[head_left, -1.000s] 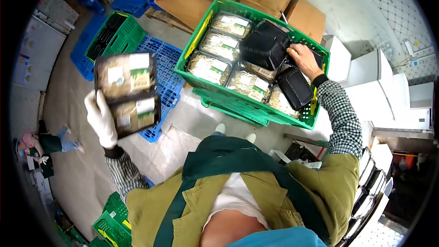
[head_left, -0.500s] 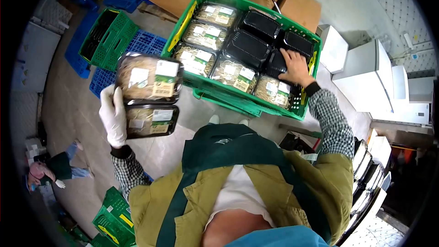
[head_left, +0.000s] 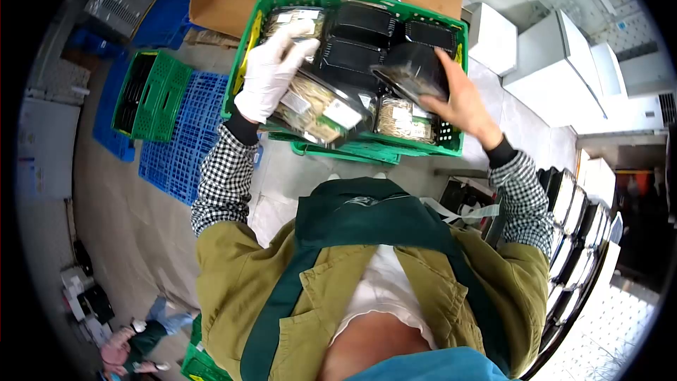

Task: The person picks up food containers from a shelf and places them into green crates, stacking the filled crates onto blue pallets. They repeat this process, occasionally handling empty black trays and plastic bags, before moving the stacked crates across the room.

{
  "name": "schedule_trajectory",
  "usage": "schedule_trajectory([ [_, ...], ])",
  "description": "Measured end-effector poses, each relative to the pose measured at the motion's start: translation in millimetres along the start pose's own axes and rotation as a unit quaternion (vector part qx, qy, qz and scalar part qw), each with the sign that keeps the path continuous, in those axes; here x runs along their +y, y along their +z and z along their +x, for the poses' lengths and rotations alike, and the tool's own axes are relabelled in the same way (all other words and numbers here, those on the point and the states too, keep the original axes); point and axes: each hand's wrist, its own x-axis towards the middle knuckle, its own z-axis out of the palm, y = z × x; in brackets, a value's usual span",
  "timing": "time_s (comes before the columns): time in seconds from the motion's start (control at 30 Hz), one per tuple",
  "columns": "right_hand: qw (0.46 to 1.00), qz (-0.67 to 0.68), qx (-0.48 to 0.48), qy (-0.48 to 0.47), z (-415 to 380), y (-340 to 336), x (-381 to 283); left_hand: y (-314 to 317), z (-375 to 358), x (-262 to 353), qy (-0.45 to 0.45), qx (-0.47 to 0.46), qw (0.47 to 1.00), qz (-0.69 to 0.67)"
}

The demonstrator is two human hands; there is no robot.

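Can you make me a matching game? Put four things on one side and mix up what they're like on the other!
1. left hand
2. plastic pallet
3. right hand
4. big crate

A. green, with packs inside
B. bare, holding a black pack
C. wearing a white glove
D. blue, on the floor

Right pairs: 1-C, 2-D, 3-B, 4-A

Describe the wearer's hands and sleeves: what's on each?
Left hand: whitish, close-fitting glove. Right hand: no glove. Both arms: black-and-white checked covers over the forearms with plain black cuffs at the wrists; olive-green jacket sleeves above. No cables or markings visible on either arm.
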Motion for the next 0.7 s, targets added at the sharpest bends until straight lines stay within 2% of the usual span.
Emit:
schedule_trajectory([
  [0.03,0.996,-0.080,0.021,-0.032,-23.4,13.5,7.5,2.8,4.3,-15.0,0.029,0.033,0.999,-0.010],
  [0.1,0.982,-0.166,-0.087,-0.008,-66.5,53.0,15.8,8.9,13.5,-32.4,0.079,0.064,0.995,-0.012],
  [0.17,0.971,-0.201,-0.131,0.004,-97.8,83.0,17.6,21.3,22.8,-46.3,0.170,0.062,0.983,-0.014],
  [0.2,0.975,-0.202,-0.092,-0.011,-93.8,78.7,5.0,28.7,27.3,-57.7,0.186,0.055,0.981,0.008],
  [0.3,0.989,-0.131,-0.032,0.065,-97.3,79.4,7.2,48.2,26.4,-76.2,0.308,0.050,0.948,0.056],
  [0.33,0.991,-0.117,-0.004,0.070,-93.8,68.0,-2.9,53.5,15.6,-101.7,0.342,0.008,0.932,0.118],
  [0.37,0.993,-0.083,-0.002,0.088,-96.5,59.5,-6.5,55.4,-0.4,-108.7,0.397,-0.025,0.909,0.123],
  [0.4,0.992,-0.066,0.012,0.106,-102.9,52.2,-8.6,47.0,-21.6,-116.9,0.380,-0.105,0.902,0.175],
  [0.43,0.991,-0.050,0.030,0.124,-109.7,46.9,-9.3,36.0,-42.7,-105.6,0.318,-0.219,0.857,0.341],
  [0.47,0.988,-0.041,0.035,0.148,-114.9,43.3,-7.7,26.6,-48.8,-116.2,0.298,-0.369,0.821,0.319],
  [0.5,0.984,-0.032,0.037,0.174,-123.3,38.7,-6.5,22.5,-69.2,-141.9,0.277,-0.322,0.886,0.185],
  [0.57,0.969,-0.030,0.036,0.243,-143.6,33.1,-6.1,15.2,-76.0,-125.3,0.205,-0.343,0.896,0.194],
  [0.6,0.966,-0.027,0.043,0.253,-156.8,36.3,-0.8,22.9,-75.0,-126.2,0.206,-0.347,0.906,0.125],
  [0.63,0.967,-0.029,0.041,0.252,-169.9,27.5,-4.9,30.6,-76.2,-109.4,0.181,-0.378,0.896,0.150],
  [0.67,0.971,-0.047,0.040,0.230,-185.3,26.2,-1.7,39.1,-79.7,-122.5,0.203,-0.396,0.874,0.198],
  [0.7,0.971,-0.039,0.059,0.229,-195.2,18.7,-6.7,39.6,-73.6,-106.0,0.106,-0.468,0.841,0.252],
])
